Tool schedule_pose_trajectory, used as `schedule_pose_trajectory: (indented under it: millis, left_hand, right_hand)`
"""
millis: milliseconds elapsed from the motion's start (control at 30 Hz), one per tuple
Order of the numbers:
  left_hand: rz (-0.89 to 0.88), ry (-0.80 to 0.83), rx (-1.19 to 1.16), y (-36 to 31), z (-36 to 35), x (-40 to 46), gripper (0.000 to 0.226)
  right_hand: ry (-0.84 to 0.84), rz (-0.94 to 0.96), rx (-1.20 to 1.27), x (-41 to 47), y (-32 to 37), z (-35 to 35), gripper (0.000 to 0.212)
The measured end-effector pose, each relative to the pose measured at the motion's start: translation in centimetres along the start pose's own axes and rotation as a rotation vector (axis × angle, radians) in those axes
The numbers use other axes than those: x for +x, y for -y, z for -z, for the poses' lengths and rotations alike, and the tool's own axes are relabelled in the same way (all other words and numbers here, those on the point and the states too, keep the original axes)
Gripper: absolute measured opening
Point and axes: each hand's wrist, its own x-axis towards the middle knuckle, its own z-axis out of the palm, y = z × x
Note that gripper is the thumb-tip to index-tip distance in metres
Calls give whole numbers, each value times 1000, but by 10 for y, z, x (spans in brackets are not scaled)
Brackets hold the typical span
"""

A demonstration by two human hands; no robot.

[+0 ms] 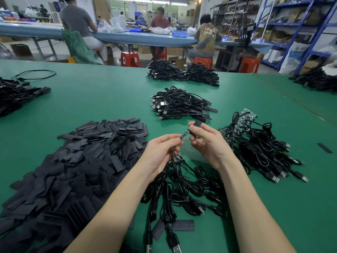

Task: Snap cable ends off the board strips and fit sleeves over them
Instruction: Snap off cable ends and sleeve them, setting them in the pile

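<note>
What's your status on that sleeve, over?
Left hand pinching the small board end of a cable. Right hand holding a black sleeve, its mouth at the board tip, not yet on. Nothing in between.

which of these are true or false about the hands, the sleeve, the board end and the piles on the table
1. The left hand pinches a small board end with a cable hanging from it. True.
2. The right hand is empty. False: it holds a black sleeve.
3. The sleeve already covers the board end fully. False: the board end is bare.
4. The big sleeve pile lies left of the hands. True.
5. The table is red. False: it is green.
</note>
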Motion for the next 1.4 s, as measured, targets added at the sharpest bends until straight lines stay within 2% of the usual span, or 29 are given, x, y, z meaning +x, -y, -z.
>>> schedule_pose_trajectory:
  millis: [233,433,667,900,1000,1200,1400]
  left_hand:
    - [19,18,-24,-1,2,1,12]
    - [90,82,-126,-3,8,3,13]
    - [124,104,-138,-5,11,3,11]
    - [129,119,-153,-5,10,3,11]
    - [130,126,-152,-5,11,3,9]
    - [133,136,-158,-5,10,0,28]
    - [132,139,-126,-5,11,1,11]
  right_hand:
    - [61,-27,14,-1,2,3,5]
    - [20,44,-3,-3,4,6,24]
    - [8,94,-93,-4,3,7,33]
    - [0,107,-61,-7,5,8,31]
    - [-1,105,-35,-6,4,6,24]
    - [-14,105,-5,-5,3,5,16]
    - [13,105,-11,-7,4,5,16]
